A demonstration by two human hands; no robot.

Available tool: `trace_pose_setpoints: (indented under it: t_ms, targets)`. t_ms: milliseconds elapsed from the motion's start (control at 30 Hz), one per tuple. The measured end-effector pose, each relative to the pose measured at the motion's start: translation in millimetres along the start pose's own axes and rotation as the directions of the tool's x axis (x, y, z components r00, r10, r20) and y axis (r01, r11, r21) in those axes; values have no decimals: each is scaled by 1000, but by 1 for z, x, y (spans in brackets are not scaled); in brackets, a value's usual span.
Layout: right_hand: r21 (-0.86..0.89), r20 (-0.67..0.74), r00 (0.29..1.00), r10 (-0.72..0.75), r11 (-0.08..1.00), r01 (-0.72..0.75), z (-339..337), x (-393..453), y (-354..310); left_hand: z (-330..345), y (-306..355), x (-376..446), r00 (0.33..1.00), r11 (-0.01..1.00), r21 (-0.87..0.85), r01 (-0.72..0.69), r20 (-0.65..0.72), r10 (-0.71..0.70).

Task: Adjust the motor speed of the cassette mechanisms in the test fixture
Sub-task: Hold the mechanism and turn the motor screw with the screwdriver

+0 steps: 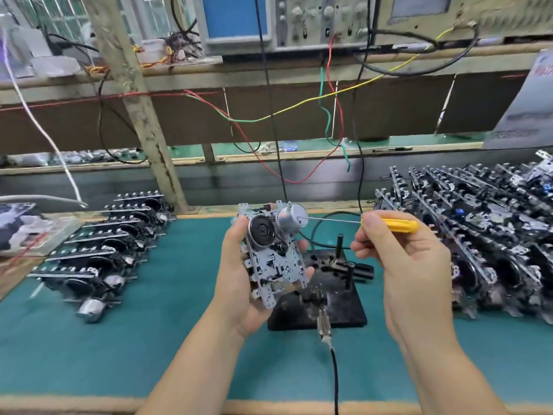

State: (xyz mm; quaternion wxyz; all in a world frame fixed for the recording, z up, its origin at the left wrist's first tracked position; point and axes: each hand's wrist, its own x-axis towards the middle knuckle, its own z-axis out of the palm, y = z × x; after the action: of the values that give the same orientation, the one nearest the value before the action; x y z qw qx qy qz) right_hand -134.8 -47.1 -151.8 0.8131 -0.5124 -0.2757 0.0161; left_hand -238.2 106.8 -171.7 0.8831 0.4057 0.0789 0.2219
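The left hand (239,283) gripped one cassette mechanism (273,256), fingers curled round its edges, and held it upright in the air above the middle of the table (149,339), just over the black test fixture (338,304), which stood vacant with its posts bare. The right hand (401,259) pinched the yellow-handled screwdriver (389,225) between thumb and fingers, its thin shaft lying level with the tip at the end face of the silver motor (291,218) at the mechanism's top; whether the blade sat in the trimmer hole could not be told. So the adjustment on this unit looked to be in hand rather than finished, though it was being done out of the fixture, and the jack plug (324,327) with its black lead lay loose by the fixture's near edge. Toward the table's left edge stood a neat row of mechanisms (98,259), and along the right edge a larger, denser batch (478,235); which lot was done and which waited was not shown. Judging by the size of the two groups, a good deal of the batch probably remained. The oscilloscope (236,19) on the shelf behind showed a blank blue screen.
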Motion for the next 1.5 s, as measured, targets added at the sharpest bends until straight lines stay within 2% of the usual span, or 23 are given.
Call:
trace_pose_setpoints:
  t_ms: [333,600,800,1000,1133,1200,1267,1367,1433,1500]
  targets:
    - [-16,23,999,34,999,-34,4,-6,1,-2,-4,-7,998,996,-81,-45,-47,41]
    - [-15,13,998,59,998,-59,5,-8,-2,3,-7,-10,992,996,0,-90,-85,90]
    - [44,-14,991,135,990,-134,5,-5,-1,5,-11,-16,984,988,25,-153,-93,155]
    - [86,-12,982,190,978,-188,4,-1,-4,12,-14,-18,956,936,253,-243,-101,276]
    - [117,5,968,252,961,-250,5,2,-5,13,-17,-18,898,818,405,-408,15,440]
    - [100,6,969,246,964,-246,5,3,-5,13,-17,-18,882,778,445,-443,61,467]
    - [85,17,973,229,970,-229,4,3,-6,13,-16,-19,902,828,395,-399,8,431]
    - [-14,62,982,176,984,-175,0,6,-6,11,-13,-19,962,943,257,-213,-114,248]
    - [-74,113,977,179,982,-172,-3,10,-7,9,-9,-18,978,967,220,-126,-133,158]
    - [-83,172,962,213,976,-201,-6,15,-8,7,-6,-19,985,979,172,-110,-114,131]
